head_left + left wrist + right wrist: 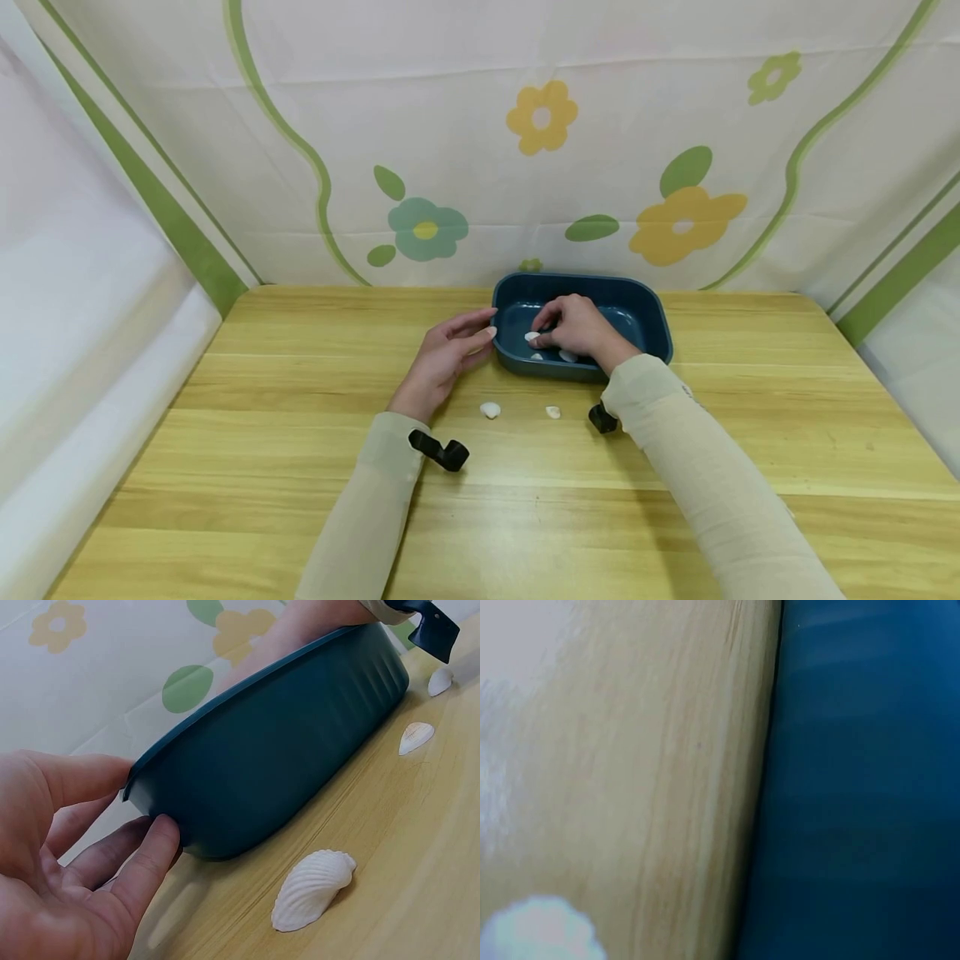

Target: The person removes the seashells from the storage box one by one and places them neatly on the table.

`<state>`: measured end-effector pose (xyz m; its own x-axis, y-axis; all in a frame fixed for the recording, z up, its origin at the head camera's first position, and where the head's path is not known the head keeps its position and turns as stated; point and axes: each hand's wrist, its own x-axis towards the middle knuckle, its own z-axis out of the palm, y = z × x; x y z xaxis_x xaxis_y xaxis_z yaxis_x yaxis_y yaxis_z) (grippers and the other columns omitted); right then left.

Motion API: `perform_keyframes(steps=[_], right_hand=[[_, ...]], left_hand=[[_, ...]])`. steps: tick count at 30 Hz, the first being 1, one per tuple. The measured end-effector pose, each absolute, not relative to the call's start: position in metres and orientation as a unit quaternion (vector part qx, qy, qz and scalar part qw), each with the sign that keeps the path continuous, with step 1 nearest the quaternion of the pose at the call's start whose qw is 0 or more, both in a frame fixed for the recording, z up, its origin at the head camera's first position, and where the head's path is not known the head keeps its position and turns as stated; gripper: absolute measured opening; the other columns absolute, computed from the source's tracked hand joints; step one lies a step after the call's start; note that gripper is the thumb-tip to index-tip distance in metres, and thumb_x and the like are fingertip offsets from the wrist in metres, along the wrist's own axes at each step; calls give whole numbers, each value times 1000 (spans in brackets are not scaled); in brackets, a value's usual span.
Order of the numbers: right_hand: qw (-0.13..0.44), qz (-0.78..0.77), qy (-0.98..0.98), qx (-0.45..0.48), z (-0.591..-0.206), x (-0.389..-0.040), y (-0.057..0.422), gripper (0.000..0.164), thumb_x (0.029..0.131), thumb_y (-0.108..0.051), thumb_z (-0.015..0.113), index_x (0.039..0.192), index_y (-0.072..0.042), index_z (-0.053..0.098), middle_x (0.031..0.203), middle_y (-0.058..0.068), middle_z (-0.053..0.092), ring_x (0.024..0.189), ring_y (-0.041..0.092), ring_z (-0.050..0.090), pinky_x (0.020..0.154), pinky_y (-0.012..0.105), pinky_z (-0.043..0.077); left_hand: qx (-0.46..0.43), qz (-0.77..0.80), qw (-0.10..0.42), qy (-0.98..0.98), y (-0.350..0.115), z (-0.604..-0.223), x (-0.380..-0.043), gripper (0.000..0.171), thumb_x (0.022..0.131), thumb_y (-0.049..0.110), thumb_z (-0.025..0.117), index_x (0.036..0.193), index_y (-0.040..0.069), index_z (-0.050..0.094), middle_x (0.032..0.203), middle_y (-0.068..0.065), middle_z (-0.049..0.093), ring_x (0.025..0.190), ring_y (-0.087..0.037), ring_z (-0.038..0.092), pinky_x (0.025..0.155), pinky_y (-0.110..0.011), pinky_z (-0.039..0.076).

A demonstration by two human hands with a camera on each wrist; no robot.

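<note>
A dark blue rectangular basin (585, 372) stands near the back of the table. My left hand (444, 354) is at its left end, thumb and fingers touching the rim and outer wall with fingers mostly straight, as the left wrist view shows. Inside the basin, my right hand (577, 327) pinches a white seashell (532, 337) between thumb and fingers, low over the floor. Beneath that hand lie a small shell (537, 357) and a partly covered pale shell (567, 356). The right wrist view shows only the basin's outer wall (855, 765) and tabletop, not the hand.
In front of the basin lie a ribbed white shell (490, 410) and a smaller shell (552, 412). Another shell (441, 681) farther along shows in the left wrist view. A flower-printed curtain (480, 167) hangs behind the wooden table (262, 433).
</note>
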<state>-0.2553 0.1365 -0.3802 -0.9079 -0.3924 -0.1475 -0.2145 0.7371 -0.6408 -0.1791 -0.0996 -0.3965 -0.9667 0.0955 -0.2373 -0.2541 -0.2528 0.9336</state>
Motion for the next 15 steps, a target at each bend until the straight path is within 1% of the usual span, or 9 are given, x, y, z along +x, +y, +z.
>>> perform_keyframes(steps=[5, 11, 15], right_hand=[[137, -321, 921, -170, -381, -255, 137, 18, 92, -23, 88, 105, -12, 83, 114, 11, 73, 98, 26, 65, 89, 41, 58], [130, -320, 921, -180, -379, -254, 136, 18, 92, -22, 87, 106, -12, 83, 115, 11, 73, 100, 26, 66, 91, 43, 59], [123, -332, 919, -175, -375, -254, 137, 20, 92, -23, 88, 107, -12, 83, 113, 10, 74, 93, 24, 67, 85, 39, 59]], left_hand=[[-67, 786, 112, 604, -99, -396, -179, 39, 103, 9, 73, 142, 16, 72, 152, -6, 66, 126, -16, 68, 110, -35, 59], [-68, 785, 112, 605, -99, -395, -179, 39, 103, 9, 73, 141, 15, 72, 151, -6, 66, 131, -20, 66, 116, -41, 54], [-72, 785, 113, 604, -99, -394, -178, 39, 103, 9, 73, 141, 14, 72, 151, -6, 67, 129, -18, 67, 116, -40, 55]])
